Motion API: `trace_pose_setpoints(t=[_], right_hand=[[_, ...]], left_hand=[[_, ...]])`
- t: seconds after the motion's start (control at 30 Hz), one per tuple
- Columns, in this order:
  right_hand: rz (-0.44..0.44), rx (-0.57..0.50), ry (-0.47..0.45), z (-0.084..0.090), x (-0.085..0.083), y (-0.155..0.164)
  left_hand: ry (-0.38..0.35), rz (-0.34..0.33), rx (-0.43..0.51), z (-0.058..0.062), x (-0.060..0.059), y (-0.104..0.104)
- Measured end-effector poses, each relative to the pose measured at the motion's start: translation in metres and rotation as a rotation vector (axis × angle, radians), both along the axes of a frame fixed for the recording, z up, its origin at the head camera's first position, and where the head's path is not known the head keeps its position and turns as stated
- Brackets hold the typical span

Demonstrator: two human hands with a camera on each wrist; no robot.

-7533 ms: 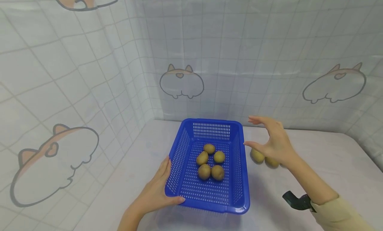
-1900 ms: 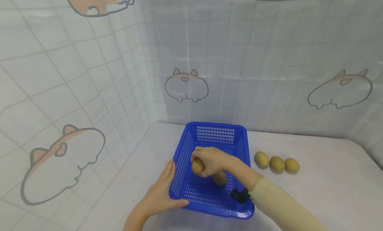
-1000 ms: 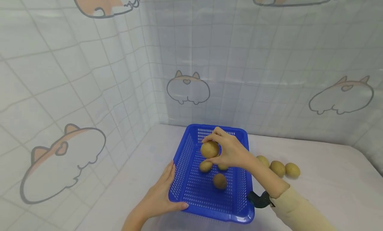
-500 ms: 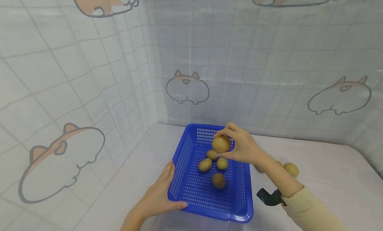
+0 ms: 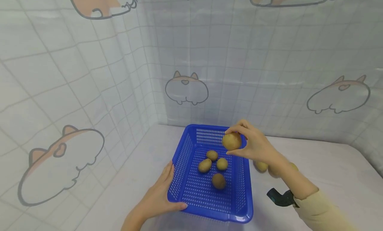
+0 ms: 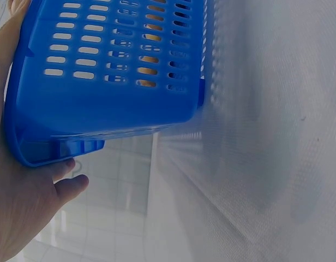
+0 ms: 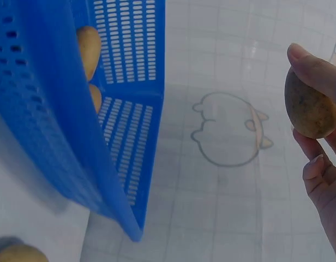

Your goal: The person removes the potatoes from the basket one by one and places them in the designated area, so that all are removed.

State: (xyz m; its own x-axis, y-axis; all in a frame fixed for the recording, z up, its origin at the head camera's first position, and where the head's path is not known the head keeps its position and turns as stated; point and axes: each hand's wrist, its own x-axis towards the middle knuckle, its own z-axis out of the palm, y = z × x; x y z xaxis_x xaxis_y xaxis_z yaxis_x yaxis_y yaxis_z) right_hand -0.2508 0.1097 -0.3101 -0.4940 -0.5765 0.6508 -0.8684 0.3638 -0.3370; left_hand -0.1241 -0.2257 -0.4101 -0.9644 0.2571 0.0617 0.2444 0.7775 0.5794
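Head view first: the white table [image 5: 323, 171] carries a blue basket [image 5: 191, 191], the landmark for everything else. Behind the basket hangs a tiled curtain [image 5: 269, 58] printed with cartoon animals. At the basket's near left corner, the left hand [image 5: 157, 199] rests flat along the wall, fingers fairly straight and the thumb lying on the front rim. Above the basket's far right corner, the right hand [image 5: 255, 146] is raised off the table, its fingertips pinching a held potato [image 5: 231, 141]. Four potatoes [image 5: 219, 180] lie loose on the basket's floor, three clustered and one nearer the front. More potatoes on the table [image 5: 261, 166] sit just right of the basket, partly hidden by the right forearm.
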Motion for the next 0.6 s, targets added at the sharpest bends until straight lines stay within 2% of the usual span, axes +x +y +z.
trace_pose_setpoints(t=[0.3,0.6], right_hand=[[-0.098,-0.001,-0.009,0.003,0.002,0.029],[-0.166,0.007,0.021,-0.006,0.004,0.053]], left_hand=[[0.049,-0.008,0.012,-0.003,-0.001,0.0],[0.028,-0.015,-0.015,-0.001,-0.002,-0.001]])
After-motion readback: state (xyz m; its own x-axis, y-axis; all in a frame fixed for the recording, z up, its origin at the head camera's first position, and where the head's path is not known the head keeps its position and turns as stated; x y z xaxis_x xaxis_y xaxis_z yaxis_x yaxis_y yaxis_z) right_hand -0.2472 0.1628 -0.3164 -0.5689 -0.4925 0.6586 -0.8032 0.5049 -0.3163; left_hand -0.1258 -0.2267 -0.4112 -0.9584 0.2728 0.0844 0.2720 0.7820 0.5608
